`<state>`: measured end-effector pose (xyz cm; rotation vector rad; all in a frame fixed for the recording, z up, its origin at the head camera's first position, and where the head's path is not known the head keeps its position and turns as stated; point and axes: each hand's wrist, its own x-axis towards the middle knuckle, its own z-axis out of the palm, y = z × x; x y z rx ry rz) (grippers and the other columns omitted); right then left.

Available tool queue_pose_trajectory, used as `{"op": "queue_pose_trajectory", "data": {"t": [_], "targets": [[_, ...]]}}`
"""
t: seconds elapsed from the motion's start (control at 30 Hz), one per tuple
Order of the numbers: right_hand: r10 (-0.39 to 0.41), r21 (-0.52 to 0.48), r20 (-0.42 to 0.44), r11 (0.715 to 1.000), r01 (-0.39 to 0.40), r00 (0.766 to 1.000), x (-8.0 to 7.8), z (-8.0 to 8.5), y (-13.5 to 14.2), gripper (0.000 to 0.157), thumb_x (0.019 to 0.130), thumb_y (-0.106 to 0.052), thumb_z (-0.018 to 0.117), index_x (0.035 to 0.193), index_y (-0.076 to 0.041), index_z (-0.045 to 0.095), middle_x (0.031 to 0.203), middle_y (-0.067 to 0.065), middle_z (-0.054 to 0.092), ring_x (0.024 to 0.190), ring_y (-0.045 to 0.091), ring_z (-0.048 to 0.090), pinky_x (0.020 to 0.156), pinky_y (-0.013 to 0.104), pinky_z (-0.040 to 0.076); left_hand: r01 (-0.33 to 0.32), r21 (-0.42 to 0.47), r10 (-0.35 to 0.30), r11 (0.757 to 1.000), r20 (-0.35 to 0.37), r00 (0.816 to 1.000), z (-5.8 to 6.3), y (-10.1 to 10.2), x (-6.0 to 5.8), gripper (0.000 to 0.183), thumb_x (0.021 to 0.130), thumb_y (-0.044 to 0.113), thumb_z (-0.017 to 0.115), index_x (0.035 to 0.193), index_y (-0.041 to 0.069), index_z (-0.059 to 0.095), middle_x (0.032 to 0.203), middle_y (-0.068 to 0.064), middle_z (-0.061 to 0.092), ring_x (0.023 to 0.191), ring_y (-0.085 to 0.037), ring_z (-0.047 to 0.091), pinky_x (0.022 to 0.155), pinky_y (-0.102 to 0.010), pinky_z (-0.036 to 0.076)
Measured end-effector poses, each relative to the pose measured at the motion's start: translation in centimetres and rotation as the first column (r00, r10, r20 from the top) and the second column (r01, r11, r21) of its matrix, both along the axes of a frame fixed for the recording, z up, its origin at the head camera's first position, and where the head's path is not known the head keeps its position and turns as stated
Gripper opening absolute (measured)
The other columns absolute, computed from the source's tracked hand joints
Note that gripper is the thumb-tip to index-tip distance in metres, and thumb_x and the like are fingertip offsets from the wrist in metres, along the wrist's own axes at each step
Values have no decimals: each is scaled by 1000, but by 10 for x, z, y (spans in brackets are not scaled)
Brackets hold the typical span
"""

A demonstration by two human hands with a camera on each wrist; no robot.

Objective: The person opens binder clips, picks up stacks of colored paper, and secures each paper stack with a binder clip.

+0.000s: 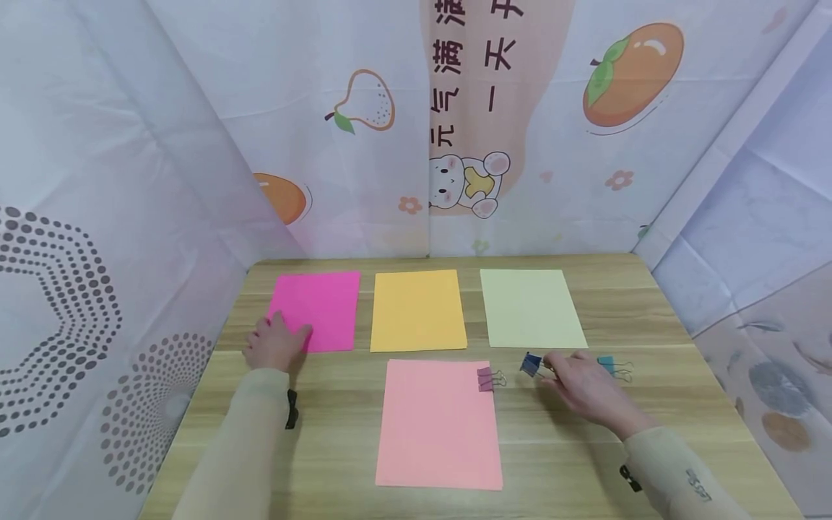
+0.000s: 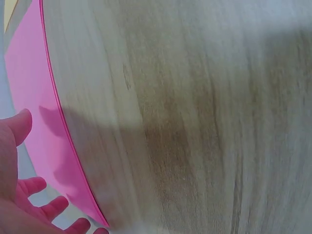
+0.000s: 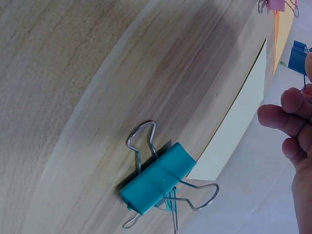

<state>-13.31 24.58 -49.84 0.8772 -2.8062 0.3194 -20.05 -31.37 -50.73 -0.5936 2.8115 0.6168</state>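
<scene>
My left hand is at the lower left corner of the magenta paper, its fingers spread and holding nothing. In the left wrist view, the thumb and fingers of that hand show near the paper's edge; I cannot tell whether they touch it. With thumb and fingers, my right hand pinches a dark blue binder clip by its wire handle, above the wood table. A mauve binder clip grips the upper right corner of the salmon-pink paper.
Teal binder clips lie on the table right of my right hand, partly overlapping. Yellow-orange paper and pale green paper lie along the back. A printed curtain hangs behind the wooden table.
</scene>
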Motion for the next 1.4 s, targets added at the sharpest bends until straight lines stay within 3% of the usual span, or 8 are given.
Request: {"op": "queue_pose_trajectory", "data": {"t": [0.47, 0.73, 0.97, 1.17, 1.4], "targets": [[-15, 19, 39, 1000, 14, 999, -1, 1, 0, 29, 90, -20, 79, 105, -12, 55, 66, -16, 51, 67, 11, 50, 67, 33, 44, -34, -50, 37, 998, 78, 996, -6, -1, -10, 99, 93, 67, 55, 149, -10, 29, 144, -45, 26, 129, -64, 29, 104, -76, 28], [9, 10, 16, 1000, -9, 1000, -2, -1, 1, 31, 88, -20, 80, 105, -12, 56, 66, -16, 50, 67, 10, 49, 65, 32, 43, -38, -34, 41, 999, 95, 995, 1, 0, -12, 101, 92, 61, 60, 152, -12, 24, 148, -49, 17, 133, -67, 25, 107, -74, 27], [-11, 16, 53, 1000, 10, 999, 0, -1, 1, 29, 90, -22, 78, 105, -12, 56, 67, -15, 50, 68, 11, 50, 66, 33, 44, -47, 29, 44, 998, 109, 993, 6, -2, -10, 104, 87, 53, 70, 147, -18, 23, 138, -47, 25, 129, -63, 27, 107, -71, 27], [-19, 12, 50, 1000, 18, 999, 2, -2, 1, 29, 90, -22, 79, 105, -12, 56, 67, -16, 50, 69, 12, 54, 68, 35, 46, -32, 35, 26, 999, 168, 985, 10, -2, -7, 115, 88, 53, 70, 150, -22, 10, 143, -52, 17, 133, -65, 21, 112, -70, 23], [-9, 11, 48, 1000, 9, 999, 2, -5, 3, 29, 90, -22, 78, 108, -8, 59, 69, -14, 55, 72, 15, 60, 74, 39, 49, -39, 50, 27, 998, 225, 974, 14, -5, -6, 112, 85, 47, 76, 150, -21, 16, 142, -53, 14, 134, -67, 15, 110, -74, 25]]}}
